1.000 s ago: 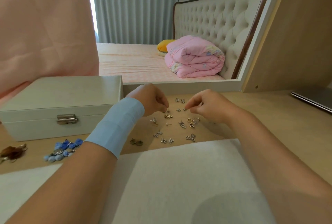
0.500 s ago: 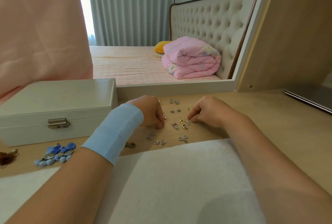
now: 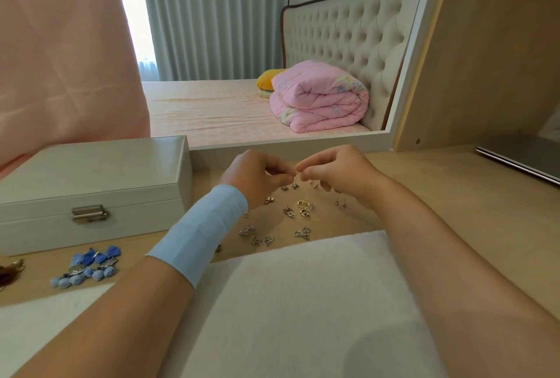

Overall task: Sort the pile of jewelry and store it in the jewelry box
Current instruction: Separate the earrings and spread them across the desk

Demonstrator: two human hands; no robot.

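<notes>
My left hand (image 3: 257, 179) and right hand (image 3: 338, 176) are raised just above the light wooden table (image 3: 430, 205), fingertips meeting. Each grip is nearly closed, thumb and forefinger drawn together on what looks like one small silver stud earring (image 3: 295, 178). Only its thin post shows below the fingers, so I cannot tell which hand bears it.

The rest of the pile, a scatter of small silver and gold earrings (image 3: 298, 211), lies on the table directly beneath the hands and just beyond the white fleecy cloth (image 3: 288, 302). The white rectangular jewelry box with a metal clasp (image 3: 91, 177) sits to the left with its lid down. A cluster of blue bead earrings (image 3: 88, 265) lies in front of it.

I judge these pieces almost weightless, hard and slick, with fine posts that could bend or prick. Any backs would easily drop and roll away. I would pinch each one by its decorative head, not the post, with light pressure, and work low over the table. The box should need both hands, one holding the base while the other lifts the clasp
</notes>
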